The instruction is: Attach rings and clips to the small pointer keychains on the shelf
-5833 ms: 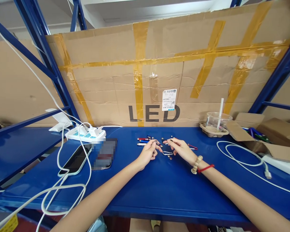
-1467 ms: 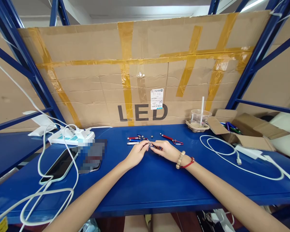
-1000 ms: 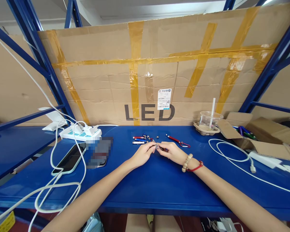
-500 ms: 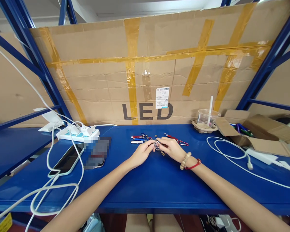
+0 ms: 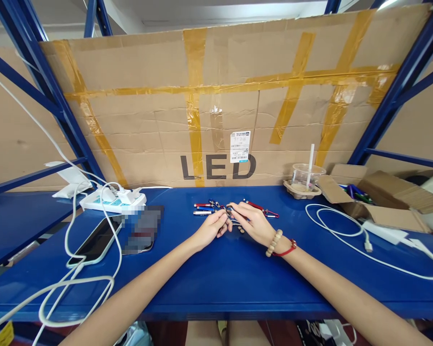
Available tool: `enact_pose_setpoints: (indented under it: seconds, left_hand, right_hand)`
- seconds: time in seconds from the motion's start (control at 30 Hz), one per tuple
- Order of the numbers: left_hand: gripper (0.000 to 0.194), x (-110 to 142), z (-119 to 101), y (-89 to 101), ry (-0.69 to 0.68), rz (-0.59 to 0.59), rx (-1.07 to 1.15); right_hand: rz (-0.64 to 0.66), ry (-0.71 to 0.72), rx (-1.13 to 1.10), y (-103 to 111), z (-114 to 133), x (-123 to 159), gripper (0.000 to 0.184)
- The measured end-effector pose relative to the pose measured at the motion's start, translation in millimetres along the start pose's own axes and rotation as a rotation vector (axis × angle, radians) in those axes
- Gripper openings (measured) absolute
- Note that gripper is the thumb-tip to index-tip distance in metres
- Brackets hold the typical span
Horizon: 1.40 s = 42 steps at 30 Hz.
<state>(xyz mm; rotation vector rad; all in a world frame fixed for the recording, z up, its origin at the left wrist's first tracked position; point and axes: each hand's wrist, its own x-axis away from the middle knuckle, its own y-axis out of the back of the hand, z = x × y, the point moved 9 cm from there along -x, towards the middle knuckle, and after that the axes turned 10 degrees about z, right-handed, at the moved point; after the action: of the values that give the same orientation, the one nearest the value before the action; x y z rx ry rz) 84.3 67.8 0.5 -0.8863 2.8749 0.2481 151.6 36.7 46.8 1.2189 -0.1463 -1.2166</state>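
My left hand (image 5: 211, 228) and my right hand (image 5: 252, 222) meet over the blue shelf top (image 5: 216, 274), fingers pinched on a small keychain light (image 5: 230, 211) between them. A few tiny round parts (image 5: 241, 228) lie on the blue surface just under my right hand. A little pile of red, blue and silver keychain lights (image 5: 204, 208) lies just behind my left hand. A red one with a clip (image 5: 261, 209) lies behind my right hand. My right wrist wears a bead bracelet and a red string.
A power strip (image 5: 111, 201), two phones (image 5: 95, 241) and looped white cables lie at the left. A plastic cup with a straw (image 5: 305, 180), an open cardboard box (image 5: 375, 202) and a white cable (image 5: 346, 230) sit at the right. A taped cardboard wall marked LED (image 5: 218, 110) backs the shelf.
Both hands stay together on the small light, fingers shifting on it. Small round parts now lie under my right hand. The view has swung a little.
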Motion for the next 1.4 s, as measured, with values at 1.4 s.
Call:
enact_pose_setpoints:
  seconds: [1.4]
  left_hand:
    - [0.043, 4, 10, -3.3, 0.124, 0.097, 0.020]
  right_hand:
    - [0.156, -0.145, -0.573, -12, -29, -3, 0.023]
